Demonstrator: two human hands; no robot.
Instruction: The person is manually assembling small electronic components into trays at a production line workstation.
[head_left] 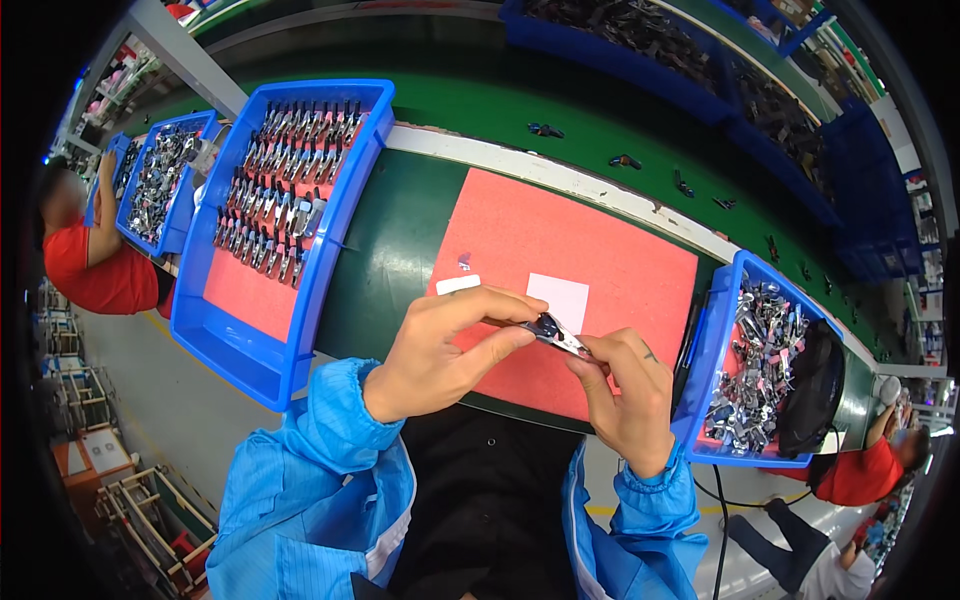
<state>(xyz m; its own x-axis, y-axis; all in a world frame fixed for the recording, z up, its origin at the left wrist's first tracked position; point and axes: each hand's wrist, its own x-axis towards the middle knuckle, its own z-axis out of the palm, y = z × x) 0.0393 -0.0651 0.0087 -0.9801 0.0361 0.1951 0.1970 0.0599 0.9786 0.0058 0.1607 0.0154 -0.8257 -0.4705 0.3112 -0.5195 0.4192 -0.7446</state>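
Over the red mat [640, 260], I hold a small tool with a dark end and a shiny silver metal body [560, 334] between both hands. Its exact kind is hard to make out. My left hand [440, 345] pinches the dark end between thumb and fingers. The silver end is gripped by my right hand [625, 395], thumb below and fingers above. Under the tool lie a white square card [560, 295] and a smaller white piece [457, 284], partly covered by my left hand. A tiny purplish scrap [464, 261] rests on the mat beyond them.
A blue tray [300, 345] at left holds rows of similar tools on red lining. On the right, a blue bin [740, 262] contains a jumbled metal heap beside a black bag [815, 385]. Loose tools [625, 161] lie on the green surface beyond the white ledge. Co-workers in red sit both sides.
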